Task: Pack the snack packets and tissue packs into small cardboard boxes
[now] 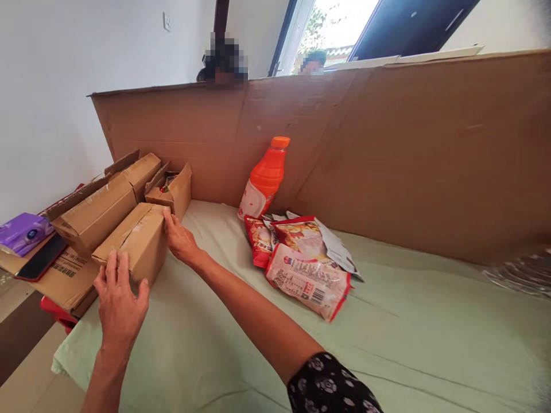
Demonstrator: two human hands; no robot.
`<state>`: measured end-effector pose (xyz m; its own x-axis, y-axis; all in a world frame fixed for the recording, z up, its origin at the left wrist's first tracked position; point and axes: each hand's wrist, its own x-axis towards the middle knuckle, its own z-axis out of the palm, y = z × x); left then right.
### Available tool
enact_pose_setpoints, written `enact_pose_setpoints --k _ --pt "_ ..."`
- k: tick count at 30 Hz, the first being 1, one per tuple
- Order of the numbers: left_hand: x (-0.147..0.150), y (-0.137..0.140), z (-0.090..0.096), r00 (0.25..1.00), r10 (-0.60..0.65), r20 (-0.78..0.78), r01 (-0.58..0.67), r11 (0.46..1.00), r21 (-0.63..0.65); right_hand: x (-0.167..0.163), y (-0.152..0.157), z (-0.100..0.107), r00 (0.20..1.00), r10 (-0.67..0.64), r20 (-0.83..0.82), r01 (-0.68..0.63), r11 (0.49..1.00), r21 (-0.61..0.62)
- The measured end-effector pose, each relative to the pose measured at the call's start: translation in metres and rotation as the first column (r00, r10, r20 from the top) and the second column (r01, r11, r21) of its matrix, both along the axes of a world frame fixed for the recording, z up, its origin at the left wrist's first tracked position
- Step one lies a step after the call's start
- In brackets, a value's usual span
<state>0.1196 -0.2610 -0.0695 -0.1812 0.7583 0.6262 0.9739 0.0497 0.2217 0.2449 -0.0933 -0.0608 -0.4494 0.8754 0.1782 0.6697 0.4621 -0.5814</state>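
Note:
A closed brown cardboard box [140, 238] stands on the green cloth at the left, its top flaps meeting along a seam. My left hand [120, 301] grips its near end, fingertips over the top edge and thumb apart to the right. At the far right side, my right hand [181, 238] holds the same box, fingers along its upper corner. Right behind it is a smaller open carton [183, 192] with small packets inside. To the left of my hands lies a longer cardboard box [101, 209] with raised flaps.
An orange bottle [264, 178] leans against the tall cardboard wall [408, 155]. Several red and white food packets [307, 281] lie on the green cloth [408, 344]. A purple tissue pack [26, 232] and a dark phone [43, 258] rest at the left. Two people's heads show behind the wall.

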Motion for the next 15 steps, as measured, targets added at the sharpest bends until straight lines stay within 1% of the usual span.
enact_pose_setpoints --k 2,4,8,11,15 --pt "0.0 0.008 0.002 1.0 0.023 0.011 -0.023 1.0 -0.014 -0.011 0.006 -0.001 1.0 -0.017 -0.001 0.017 1.0 -0.001" --pt "-0.001 0.014 0.003 0.999 0.028 0.019 -0.028 0.999 -0.016 -0.015 0.008 -0.005 1.0 -0.027 -0.008 0.027 1.0 0.004" --pt "-0.006 0.02 0.005 1.0 0.009 0.026 -0.009 1.0 -0.021 -0.006 0.003 -0.023 1.0 0.015 0.003 -0.015 1.0 0.01" --pt "-0.011 0.024 0.005 0.999 0.004 0.037 -0.003 1.0 -0.027 0.003 -0.013 -0.043 0.993 0.099 0.057 -0.1 0.995 0.013" --pt "-0.012 0.022 0.009 0.997 -0.022 0.072 0.024 0.999 -0.028 0.014 -0.057 -0.065 0.968 0.21 0.14 -0.225 0.969 0.099"
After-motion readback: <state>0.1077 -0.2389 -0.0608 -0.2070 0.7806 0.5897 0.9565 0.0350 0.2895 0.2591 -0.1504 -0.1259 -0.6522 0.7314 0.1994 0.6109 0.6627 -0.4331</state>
